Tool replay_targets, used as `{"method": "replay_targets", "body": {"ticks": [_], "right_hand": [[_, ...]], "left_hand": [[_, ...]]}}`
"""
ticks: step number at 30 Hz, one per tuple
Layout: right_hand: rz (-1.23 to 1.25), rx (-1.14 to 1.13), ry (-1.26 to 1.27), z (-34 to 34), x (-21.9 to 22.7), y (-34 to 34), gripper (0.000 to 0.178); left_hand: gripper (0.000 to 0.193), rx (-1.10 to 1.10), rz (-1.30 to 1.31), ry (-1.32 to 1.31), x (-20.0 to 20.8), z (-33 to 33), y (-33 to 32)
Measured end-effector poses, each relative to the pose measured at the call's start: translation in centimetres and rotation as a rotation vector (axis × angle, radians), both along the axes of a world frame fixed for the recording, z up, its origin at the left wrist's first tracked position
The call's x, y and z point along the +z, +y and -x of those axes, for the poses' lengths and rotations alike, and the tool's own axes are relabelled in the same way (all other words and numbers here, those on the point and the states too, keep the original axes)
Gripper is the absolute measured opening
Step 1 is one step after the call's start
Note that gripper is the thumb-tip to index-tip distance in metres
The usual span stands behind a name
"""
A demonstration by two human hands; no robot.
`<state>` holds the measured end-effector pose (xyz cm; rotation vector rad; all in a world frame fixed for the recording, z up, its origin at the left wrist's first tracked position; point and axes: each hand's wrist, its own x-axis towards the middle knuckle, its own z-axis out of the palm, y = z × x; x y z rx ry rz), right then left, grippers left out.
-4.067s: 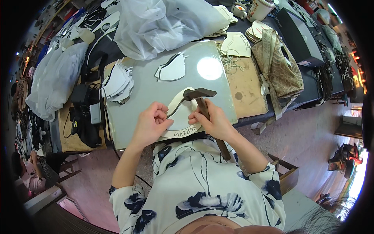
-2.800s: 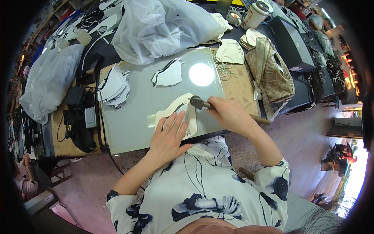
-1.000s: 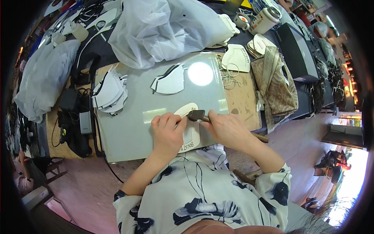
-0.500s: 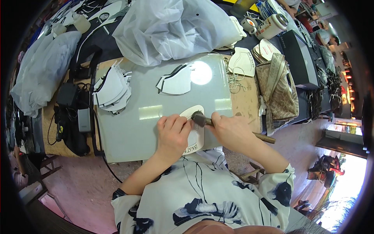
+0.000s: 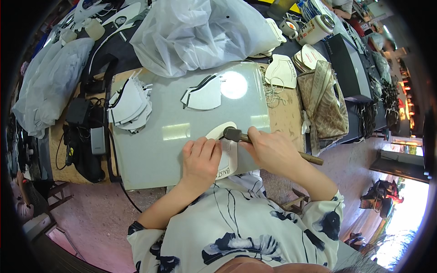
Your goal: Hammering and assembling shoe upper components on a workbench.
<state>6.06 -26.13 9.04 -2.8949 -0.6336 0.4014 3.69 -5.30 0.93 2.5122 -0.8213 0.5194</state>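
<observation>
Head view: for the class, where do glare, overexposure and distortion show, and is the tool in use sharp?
Head view: a round white glare spot on the glossy grey rectangular board; head view: the bright white opening at far right is washed out; head view: surroundings lean and bend toward the black rim; head view: the dark-headed, wooden-handled hammer looks fairly sharp.

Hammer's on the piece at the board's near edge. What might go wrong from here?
1. Pinched fingers: the left hand lies over the cream template with its fingertips close to the hammer head, so a stray tap by the right hand might catch them.
2. Slipping: the template sits near the edge of the smooth grey board and could shift.
</observation>
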Motion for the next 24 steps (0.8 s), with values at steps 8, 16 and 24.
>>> {"method": "replay_targets", "body": {"ticks": [8, 16, 24], "right_hand": [[-0.075, -0.035, -0.053, 0.4, 0.5, 0.4, 0.034], [0.006, -0.030, 0.023, 0.6, -0.4, 0.4, 0.034], [-0.005, -0.045, 0.004, 0.7, -0.8, 0.4, 0.034]], "left_hand": [[0.029, 0.012, 0.028, -0.027, 0.0, 0.2, -0.1], [0.021, 0.141, 0.204, 0.164, 0.7, -0.1, 0.5], [0.022, 0.097, -0.009, -0.049, 0.1, 0.9, -0.1]]}}
